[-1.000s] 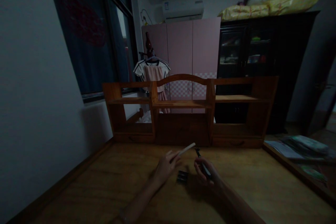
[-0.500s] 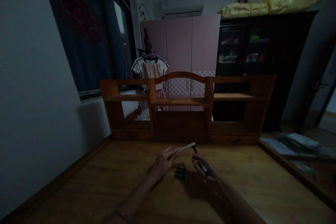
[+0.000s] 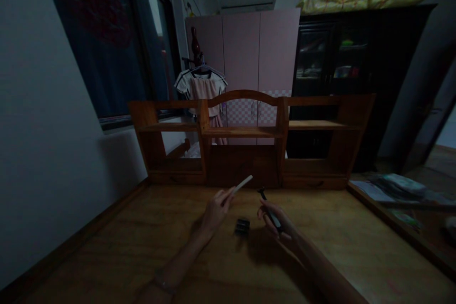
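Note:
My left hand (image 3: 215, 210) is closed on one end of a slim whitish stick (image 3: 243, 184), which points up and to the right; its exact kind is unclear in the dim light. In my right hand (image 3: 276, 221) is a razor (image 3: 272, 216) with a dark head and a dark and pale handle, gripped by the handle with its head up. A gap separates the razor's head from the stick. Between and below both hands, a small black ribbed case (image 3: 242, 226) lies on the wooden tabletop (image 3: 171, 247), touched by neither hand.
A wooden shelf unit (image 3: 244, 131) stands along the table's far edge. The wall (image 3: 53, 161) borders the left side. Beyond the raised right edge lie papers and a plastic-wrapped bundle (image 3: 401, 184). Farther back are a pink wardrobe (image 3: 241, 52) and a dark cabinet (image 3: 384, 66).
The stick and the razor's head, touching or nearly so before, are now apart. My left hand has drawn the stick leftward and tilted it more steeply. The camera view has shifted slightly.

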### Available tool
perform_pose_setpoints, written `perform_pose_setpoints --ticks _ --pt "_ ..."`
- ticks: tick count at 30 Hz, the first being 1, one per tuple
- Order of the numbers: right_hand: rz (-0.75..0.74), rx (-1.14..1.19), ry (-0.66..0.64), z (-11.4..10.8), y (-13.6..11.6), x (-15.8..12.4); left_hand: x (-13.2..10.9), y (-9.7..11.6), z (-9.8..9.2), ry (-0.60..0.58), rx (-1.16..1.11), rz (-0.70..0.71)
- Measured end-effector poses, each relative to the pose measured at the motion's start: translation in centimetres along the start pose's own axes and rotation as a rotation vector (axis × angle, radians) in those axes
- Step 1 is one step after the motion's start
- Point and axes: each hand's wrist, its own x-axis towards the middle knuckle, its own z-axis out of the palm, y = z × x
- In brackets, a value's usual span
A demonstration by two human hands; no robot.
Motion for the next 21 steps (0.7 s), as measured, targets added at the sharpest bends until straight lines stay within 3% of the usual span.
perform_pose_setpoints --ticks 4,9,16,21 --pt "0.014 0.027 -0.031 0.4 -0.8 -0.4 0.1 0.2 -0.6 -0.006 -0.051 0.042" --pt "0.012 0.024 -0.001 0.9 -0.9 -0.6 -0.4 1.1 0.2 -0.195 -0.104 0.101" --pt "0.016 0.055 -0.006 0.6 -0.1 -0.3 0.0 0.0 0.0 -0.065 -0.065 0.038" --pt "0.074 0.054 0.002 -0.3 0.8 0.3 -0.3 1.1 -0.3 -0.041 -0.038 0.092"
